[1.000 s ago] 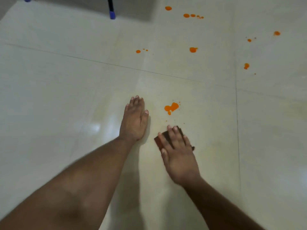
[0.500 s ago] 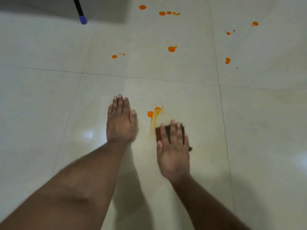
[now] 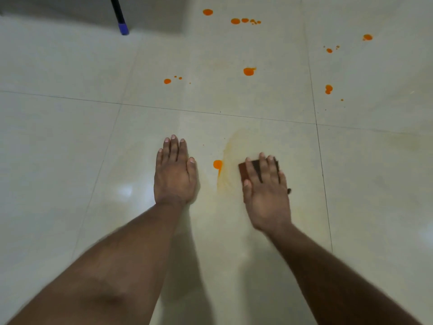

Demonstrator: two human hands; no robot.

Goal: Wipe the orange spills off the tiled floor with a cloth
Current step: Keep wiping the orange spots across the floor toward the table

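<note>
My right hand [image 3: 266,193] presses a small dark red-brown cloth [image 3: 244,171] flat onto the pale tiled floor [image 3: 70,148], fingers straight on top of it. Just left of the cloth a pale orange smear [image 3: 230,160] runs up the tile, with one small orange drop [image 3: 217,164] at its left edge. My left hand [image 3: 174,174] lies flat on the floor, fingers straight, left of that drop. Further off are several orange spills: one [image 3: 249,71] ahead, one [image 3: 167,81] to its left, one [image 3: 328,89] on the right tile, a row [image 3: 235,21] near the top.
A black pole with a blue foot [image 3: 123,28] stands on the floor at the top left, in front of a shadowed dark area. Dark grout lines [image 3: 210,113] cross the floor between the large glossy tiles.
My right hand pushed the cloth forward over the nearest orange spill and drew it back to the right, smearing most of it into a pale streak; one drop stays. My left hand stays planted.
</note>
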